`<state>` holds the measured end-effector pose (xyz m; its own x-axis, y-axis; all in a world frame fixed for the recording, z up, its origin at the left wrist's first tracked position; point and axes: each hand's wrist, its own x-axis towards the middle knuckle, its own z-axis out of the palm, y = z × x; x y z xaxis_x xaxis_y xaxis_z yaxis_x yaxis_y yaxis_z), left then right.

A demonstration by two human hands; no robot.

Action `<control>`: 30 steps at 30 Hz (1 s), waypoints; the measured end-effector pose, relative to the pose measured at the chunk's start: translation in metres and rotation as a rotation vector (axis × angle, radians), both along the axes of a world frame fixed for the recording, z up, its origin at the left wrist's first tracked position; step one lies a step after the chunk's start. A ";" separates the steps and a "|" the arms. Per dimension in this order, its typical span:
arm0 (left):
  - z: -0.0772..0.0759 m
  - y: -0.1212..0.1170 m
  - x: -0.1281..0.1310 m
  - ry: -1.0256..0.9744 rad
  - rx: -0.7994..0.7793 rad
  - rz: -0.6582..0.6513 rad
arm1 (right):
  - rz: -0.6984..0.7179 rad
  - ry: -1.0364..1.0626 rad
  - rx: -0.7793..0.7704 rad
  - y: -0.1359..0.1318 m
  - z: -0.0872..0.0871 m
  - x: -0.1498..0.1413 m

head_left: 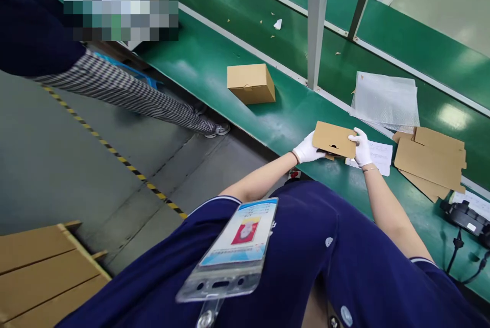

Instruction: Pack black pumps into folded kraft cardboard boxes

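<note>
A brown cardboard box [332, 136] is held over the green bench, its flat top panel facing me. A small dark notch shows near the panel's front edge, with a dark gap beneath it. My left hand [307, 149], in a white glove, is closed on the box's left side; some of its fingers are hidden below. On the opposite side my right hand [361, 147], also gloved in white, grips the right edge with thumb and fingers. Printed papers [378, 155] lie on the bench beside and partly behind my right hand. What the box contains is hidden.
A closed cardboard box [250, 85] stands farther left on the green bench [206, 70]. To the right lie clear plastic bags [386, 101], flattened cartons [431, 159] and a black cabled device [465, 218]. A metal post [317, 27] rises behind. Another person [38, 27] stands at left.
</note>
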<state>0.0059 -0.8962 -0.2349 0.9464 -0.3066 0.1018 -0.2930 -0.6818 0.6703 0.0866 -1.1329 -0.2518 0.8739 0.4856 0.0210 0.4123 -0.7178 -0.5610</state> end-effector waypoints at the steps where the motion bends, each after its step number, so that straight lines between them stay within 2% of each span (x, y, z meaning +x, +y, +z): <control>1: 0.000 -0.001 -0.010 0.055 -0.130 0.088 | -0.002 0.029 0.005 -0.008 0.002 0.001; 2: 0.001 -0.002 -0.019 0.123 -0.273 0.171 | 0.001 0.070 0.035 -0.016 0.005 0.002; 4: 0.003 -0.002 -0.030 0.267 -0.495 0.267 | 0.097 0.103 -0.013 -0.029 0.014 0.006; 7: 0.006 0.003 -0.025 0.330 -0.623 0.298 | 0.304 0.088 -0.190 -0.035 0.028 0.012; 10: 0.005 0.007 -0.010 0.201 -0.526 0.321 | 0.416 0.013 -0.314 -0.027 0.040 0.015; 15: -0.015 0.011 -0.007 0.029 -0.061 0.407 | 0.455 -0.148 -0.384 -0.020 0.044 0.010; 17: -0.026 0.014 -0.011 -0.049 0.062 0.385 | 0.460 -0.191 -0.392 -0.021 0.041 0.006; 21: -0.038 0.029 -0.011 -0.082 0.127 0.152 | 0.545 -0.223 -0.370 -0.025 0.030 -0.005; 25: -0.036 0.040 0.000 -0.071 0.198 -0.033 | 0.529 -0.205 -0.370 -0.023 0.018 -0.010; 27: -0.034 0.041 0.003 -0.054 0.210 -0.065 | 0.513 -0.190 -0.387 -0.022 0.013 -0.012; 30: -0.033 0.035 0.001 -0.060 0.185 -0.029 | 0.464 -0.226 -0.383 -0.018 0.009 -0.019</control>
<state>0.0067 -0.8607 -0.2674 0.9307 -0.3528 0.0971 -0.3503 -0.7823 0.5151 0.0678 -1.1511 -0.2427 0.5653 0.8219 -0.0699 0.8064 -0.5685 -0.1631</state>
